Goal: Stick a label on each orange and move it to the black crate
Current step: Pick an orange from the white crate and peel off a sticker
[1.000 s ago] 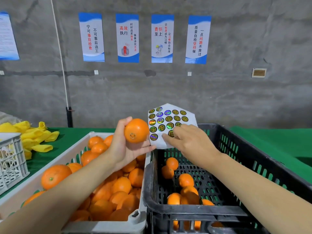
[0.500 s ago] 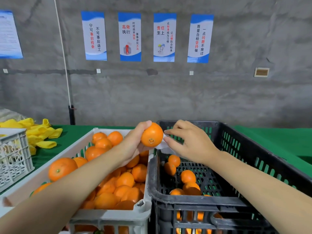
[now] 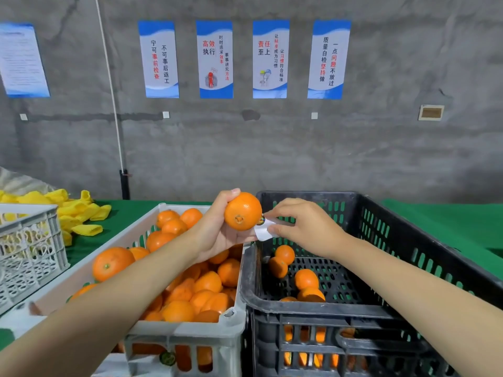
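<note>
My left hand (image 3: 217,227) grips an orange (image 3: 242,211) above the gap between the two crates. My right hand (image 3: 302,227) pinches the white label sheet (image 3: 263,230), folded edge-on, right against the orange's right side. A round label (image 3: 261,220) shows where sheet and orange meet. The black crate (image 3: 424,257) on the right holds several oranges (image 3: 306,278) on its floor. The white crate (image 3: 141,229) on the left is full of oranges (image 3: 201,289).
A smaller white crate (image 3: 30,254) stands at the far left on the green table (image 3: 441,221). Yellow foam fruit sleeves (image 3: 76,213) lie heaped behind it. A concrete wall with posters rises behind the table.
The label sheet, earlier held flat and facing me, has turned edge-on against the orange. Both hands have shifted right and lower, toward the black crate's near-left corner.
</note>
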